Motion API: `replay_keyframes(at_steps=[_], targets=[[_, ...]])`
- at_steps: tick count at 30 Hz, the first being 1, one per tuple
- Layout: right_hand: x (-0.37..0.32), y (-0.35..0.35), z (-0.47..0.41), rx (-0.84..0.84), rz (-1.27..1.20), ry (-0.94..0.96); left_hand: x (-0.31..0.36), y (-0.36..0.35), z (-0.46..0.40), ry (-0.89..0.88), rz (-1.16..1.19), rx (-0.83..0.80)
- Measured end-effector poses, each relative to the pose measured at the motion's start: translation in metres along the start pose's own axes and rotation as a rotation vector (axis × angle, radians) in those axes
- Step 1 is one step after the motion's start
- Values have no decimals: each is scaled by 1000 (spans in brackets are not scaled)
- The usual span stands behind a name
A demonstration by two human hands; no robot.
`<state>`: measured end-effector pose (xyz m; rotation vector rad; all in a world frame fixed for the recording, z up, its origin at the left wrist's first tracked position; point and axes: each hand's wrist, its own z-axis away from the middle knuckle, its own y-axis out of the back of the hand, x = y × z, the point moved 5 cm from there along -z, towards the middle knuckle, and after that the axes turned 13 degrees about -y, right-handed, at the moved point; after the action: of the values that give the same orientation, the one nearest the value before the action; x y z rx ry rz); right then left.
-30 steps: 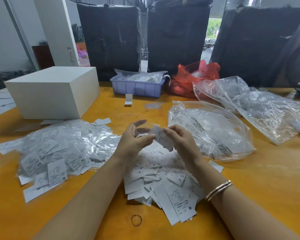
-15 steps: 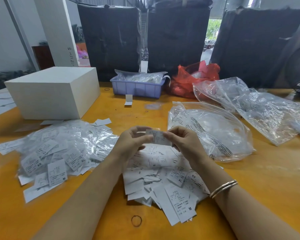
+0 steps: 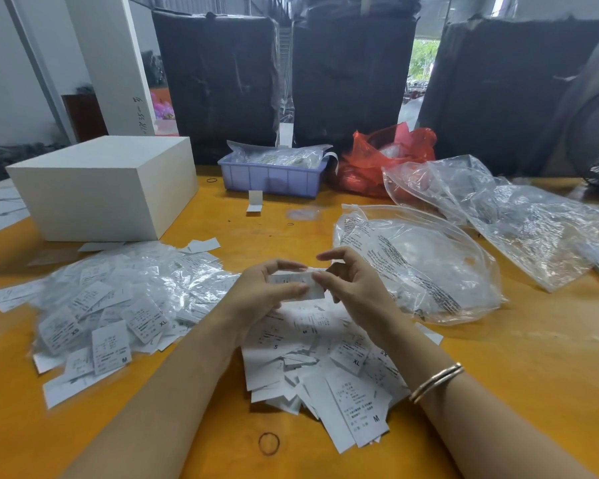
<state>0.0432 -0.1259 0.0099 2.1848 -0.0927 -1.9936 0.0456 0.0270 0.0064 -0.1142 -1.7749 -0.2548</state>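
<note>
Over table: left hand, right hand pinch label, seemingly crosswise.

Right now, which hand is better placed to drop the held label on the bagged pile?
Left, probably: the left hand pinches the label and lies beside the bagged pile, while the right hand would have to cross the left arm.

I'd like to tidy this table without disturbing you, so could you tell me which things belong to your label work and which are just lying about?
In the job, it seems: left hand and right hand pinching one label; loose labels under them; bagged labels at left.
Lying about: white box; blue tray; red bag; big clear bag; rubber band.
</note>
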Motion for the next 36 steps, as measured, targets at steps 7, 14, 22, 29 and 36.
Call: replay_keyframes(at_steps=[7,14,22,29,36], targets=[[-16,75,2,747,393,248,3,49,-6,-86,-162,383],[32,104,-20,615,1091,-302,-12,68,-6,60,-864,354],[30,98,-26,644,1288,-289,-1,60,-2,2,-1333,380],[23,105,-15,807,986,-165,5,19,-3,-366,-1106,330],[12,100,-7,876,804,71,2,-1,-2,-425,-842,293]])
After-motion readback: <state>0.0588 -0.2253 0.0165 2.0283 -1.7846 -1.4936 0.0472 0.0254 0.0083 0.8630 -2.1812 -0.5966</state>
